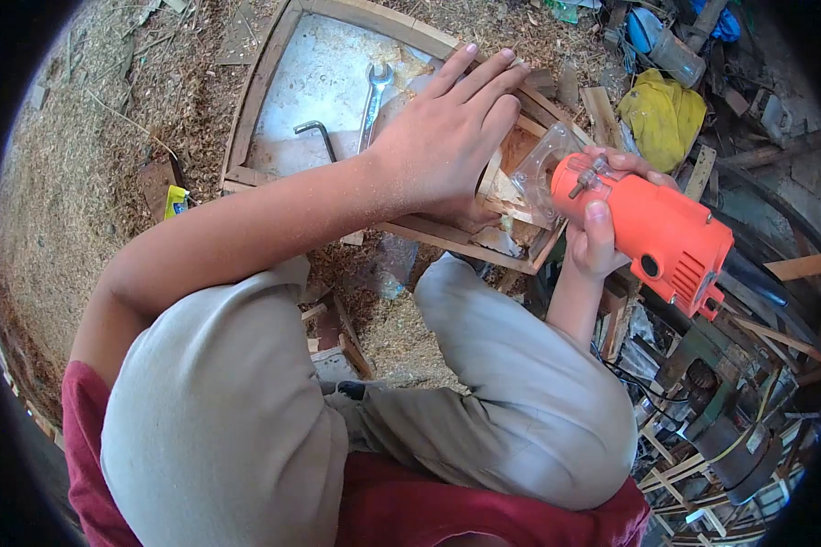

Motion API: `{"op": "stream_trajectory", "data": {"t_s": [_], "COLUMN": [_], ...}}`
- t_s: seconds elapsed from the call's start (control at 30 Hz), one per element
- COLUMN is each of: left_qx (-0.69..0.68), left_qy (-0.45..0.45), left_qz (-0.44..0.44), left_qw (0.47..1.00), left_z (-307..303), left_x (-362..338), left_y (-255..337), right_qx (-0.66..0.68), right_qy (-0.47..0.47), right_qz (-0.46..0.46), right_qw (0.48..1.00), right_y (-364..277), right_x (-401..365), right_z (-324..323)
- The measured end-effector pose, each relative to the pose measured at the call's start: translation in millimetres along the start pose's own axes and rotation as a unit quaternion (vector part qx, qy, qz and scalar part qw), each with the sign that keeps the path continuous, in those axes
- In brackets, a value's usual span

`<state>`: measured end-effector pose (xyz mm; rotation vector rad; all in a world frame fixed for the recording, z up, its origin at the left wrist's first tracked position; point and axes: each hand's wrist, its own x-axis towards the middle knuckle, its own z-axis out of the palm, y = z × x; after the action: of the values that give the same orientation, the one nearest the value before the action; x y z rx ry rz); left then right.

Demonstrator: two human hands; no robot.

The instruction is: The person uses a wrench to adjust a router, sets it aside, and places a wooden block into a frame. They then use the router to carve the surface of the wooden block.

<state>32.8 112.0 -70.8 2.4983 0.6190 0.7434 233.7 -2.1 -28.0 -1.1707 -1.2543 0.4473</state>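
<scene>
My right hand [607, 232] is wrapped round an orange trim router [661, 232], thumb on its near side. The clear plastic base [543, 173] of the router points left, close to a pale piece of wood [506, 196]. My left hand [456, 132] lies over the wood with its fingers stretched out across the edge of a wooden frame [397, 27]; its palm side is hidden. Inside the frame, on a whitish board [315, 73], are an open-end wrench [374, 100] and a dark hex key [317, 137], both left of my left hand.
Wood shavings [173, 82] cover the ground. A yellow cloth [663, 114], a plastic bottle [675, 56] and wood scraps lie at the upper right. A small yellow packet [176, 201] is at the left. My bent knees [520, 392] are close below the frame.
</scene>
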Motion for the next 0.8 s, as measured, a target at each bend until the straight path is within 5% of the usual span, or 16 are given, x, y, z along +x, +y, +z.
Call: {"op": "stream_trajectory", "data": {"t_s": [0.8], "left_qx": [0.01], "left_qy": [-0.009], "left_qz": [-0.002], "left_qw": [1.0], "left_z": [-0.4], "left_x": [1.1], "left_y": [-0.3], "right_qx": [0.002], "right_qy": [0.056], "right_qz": [0.04], "right_qw": [0.998], "right_y": [-0.9], "right_x": [1.9], "right_z": [2.5]}}
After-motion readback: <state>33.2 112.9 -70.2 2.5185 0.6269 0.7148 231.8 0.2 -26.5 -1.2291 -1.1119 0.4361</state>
